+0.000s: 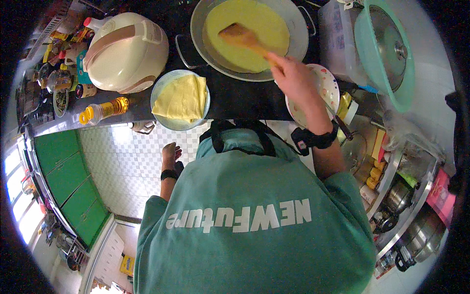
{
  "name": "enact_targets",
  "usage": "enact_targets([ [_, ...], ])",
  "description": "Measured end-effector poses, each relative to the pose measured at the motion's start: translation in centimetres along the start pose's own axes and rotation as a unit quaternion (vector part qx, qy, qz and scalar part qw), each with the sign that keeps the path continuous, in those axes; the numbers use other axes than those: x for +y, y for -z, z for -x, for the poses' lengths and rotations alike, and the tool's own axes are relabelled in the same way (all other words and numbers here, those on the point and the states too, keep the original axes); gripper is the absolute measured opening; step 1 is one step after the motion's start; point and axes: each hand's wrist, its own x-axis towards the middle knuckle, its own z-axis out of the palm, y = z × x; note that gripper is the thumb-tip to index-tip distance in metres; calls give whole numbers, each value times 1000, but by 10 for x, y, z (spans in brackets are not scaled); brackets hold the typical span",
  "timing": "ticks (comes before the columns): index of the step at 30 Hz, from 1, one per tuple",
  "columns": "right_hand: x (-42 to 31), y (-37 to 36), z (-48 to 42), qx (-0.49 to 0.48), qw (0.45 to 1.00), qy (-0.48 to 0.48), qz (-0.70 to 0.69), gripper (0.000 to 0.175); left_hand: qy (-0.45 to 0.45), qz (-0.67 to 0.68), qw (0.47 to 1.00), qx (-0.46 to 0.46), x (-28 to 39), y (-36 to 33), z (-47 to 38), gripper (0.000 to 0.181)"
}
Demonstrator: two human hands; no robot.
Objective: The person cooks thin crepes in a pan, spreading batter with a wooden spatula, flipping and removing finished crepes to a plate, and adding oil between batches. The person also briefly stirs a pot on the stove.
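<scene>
My right hand (pixel 293 75) grips the handle of a wooden spatula (pixel 242 36). Its darkened blade is over the pale yellow liquid (pixel 253 14) in a wide two-handled metal pan (pixel 301 33); whether it dips in, I cannot tell. Below my right forearm is a patterned white dish (pixel 328 84), partly hidden, with a dark-handled utensil (pixel 341 126) across its edge. At my left side hangs my left hand (pixel 170 152), empty, with its fingers apart. Nearest to it on the counter, a round plate (pixel 180 126) bears folded yellow sheets of food (pixel 180 97).
A cream rice cooker (pixel 125 55) stands left of the pan. Beside it are a yellow-capped oil bottle (pixel 106 110) and several jars. To the right, a glass lid (pixel 389 51) leans inside a green basin (pixel 407 79) by a clear plastic bin (pixel 339 47). Shelves (pixel 411 205) hold pots.
</scene>
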Motion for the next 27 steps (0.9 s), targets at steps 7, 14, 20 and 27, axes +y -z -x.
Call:
enact_targets([
  [7,-6,18,14,-47,999,9,1,39,-3,24,1000,-8,0,-4,-6,39],
  [14,5,19,24,-14,999,13,-40,39,-14,-6,1000,-2,9,-5,-11,37],
  [20,0,11,20,-5,999,-25,-27,37,-8,11,1000,-15,5,1,-15,39],
  [27,13,12,22,56,993,-91,-51,40,-8,18,1000,-18,5,4,-26,39],
])
